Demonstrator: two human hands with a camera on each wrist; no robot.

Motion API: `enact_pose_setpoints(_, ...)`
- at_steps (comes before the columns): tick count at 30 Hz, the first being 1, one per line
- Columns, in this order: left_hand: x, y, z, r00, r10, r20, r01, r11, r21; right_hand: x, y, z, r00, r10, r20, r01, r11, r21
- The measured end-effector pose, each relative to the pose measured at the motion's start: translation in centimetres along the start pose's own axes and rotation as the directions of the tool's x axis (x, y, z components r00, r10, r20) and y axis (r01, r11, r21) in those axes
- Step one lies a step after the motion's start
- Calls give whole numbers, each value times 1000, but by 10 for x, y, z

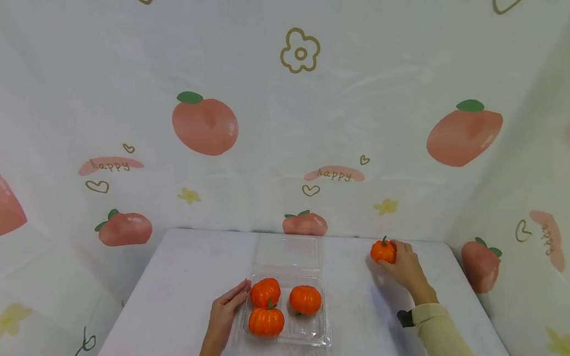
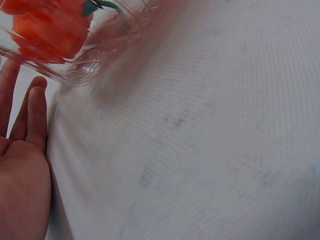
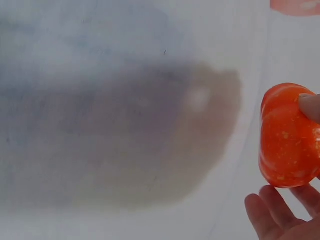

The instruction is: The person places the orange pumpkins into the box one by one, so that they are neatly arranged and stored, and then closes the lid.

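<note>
My right hand [image 1: 405, 266] grips a small orange pumpkin [image 1: 383, 252] with a green stem, its thumb on one side and fingers on the other in the right wrist view. A shadow falls below it, and whether the pumpkin touches the table I cannot tell. At the left side of a clear plastic clamshell box [image 1: 320, 341], my left hand [image 1: 223, 313] rests its fairly straight fingers against the rim. Inside the box's base lie three more pumpkins: two touching at the left [image 1: 265, 293] and one apart at the right [image 1: 305, 300].
The box's clear lid [image 1: 288, 254] is folded back toward the rear of the table. A white cloth covers the table [image 1: 169, 296]. Behind it and at both sides hangs a pale curtain [image 1: 261, 190] printed with fruit, hearts and flowers.
</note>
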State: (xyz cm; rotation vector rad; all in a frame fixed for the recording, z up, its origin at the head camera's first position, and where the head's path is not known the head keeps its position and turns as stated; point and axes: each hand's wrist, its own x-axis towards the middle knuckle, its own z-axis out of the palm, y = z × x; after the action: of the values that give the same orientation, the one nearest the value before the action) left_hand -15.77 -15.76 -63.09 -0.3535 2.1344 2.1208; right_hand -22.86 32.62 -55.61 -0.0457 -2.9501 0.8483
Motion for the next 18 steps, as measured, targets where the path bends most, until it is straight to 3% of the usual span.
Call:
enact_pose_setpoints(7,-2,1,1,1000,19,-5,-19,1000,18,-3,-12,5,999,-42,8,42,999,23)
enact_pose_setpoints(18,-3,3,1,999,35,3,-35,999,3,-6,-36,8,990,-137,-43,141,984,113)
